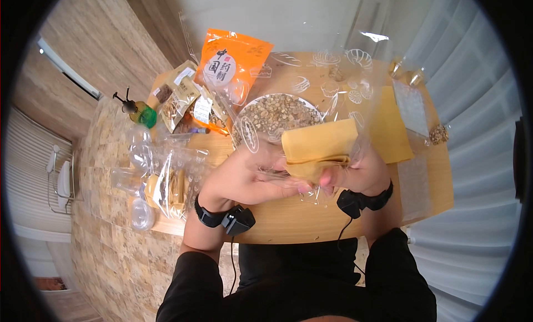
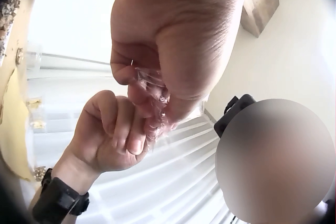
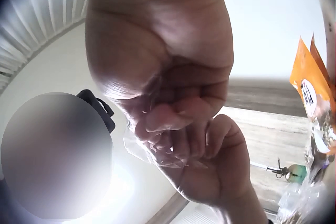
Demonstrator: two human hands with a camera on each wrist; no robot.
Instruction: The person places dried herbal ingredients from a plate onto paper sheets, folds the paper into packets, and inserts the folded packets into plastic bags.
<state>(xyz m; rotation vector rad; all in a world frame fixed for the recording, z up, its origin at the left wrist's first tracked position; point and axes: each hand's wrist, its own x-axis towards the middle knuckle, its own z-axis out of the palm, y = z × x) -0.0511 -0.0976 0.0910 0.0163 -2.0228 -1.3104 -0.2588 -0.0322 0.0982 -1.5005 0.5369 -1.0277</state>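
A: Status at the hands?
B: Left hand [image 1: 242, 177] pinches gathered plastic; right hand [image 1: 362, 175] pinches it too, fingertips meeting near the left's. Each grip is closed on the printed clear bag [image 1: 359, 59], raised above the table [image 1: 277, 227].

A: And the folded yellow cloth [image 1: 319, 141]?
B: Just beyond the fingertips, up off the table. Appears to sit inside the bag, though film and glare blur the edge.

A: What reads as done?
B: Folding, by my judgement: the cloth is a compact bundle. Bagging looks done or nearly so. At the left side of the table, more clear plastic surrounds yellow bundles [image 1: 166, 190], perhaps finished ones. Cannot count them.

A: What reads as left?
B: Closure of this bag, probably. Plastic is bunched between the fingers in both wrist views; no knot or tie can be made out. The bag then has to be set down.

A: Any stock remaining?
B: Flat yellow sheet [image 1: 391, 125] at right, unfolded. Plate of chopped dried pieces [image 1: 277, 114] beyond the hands, well filled. I would judge one bundle late in its making, with material for more.
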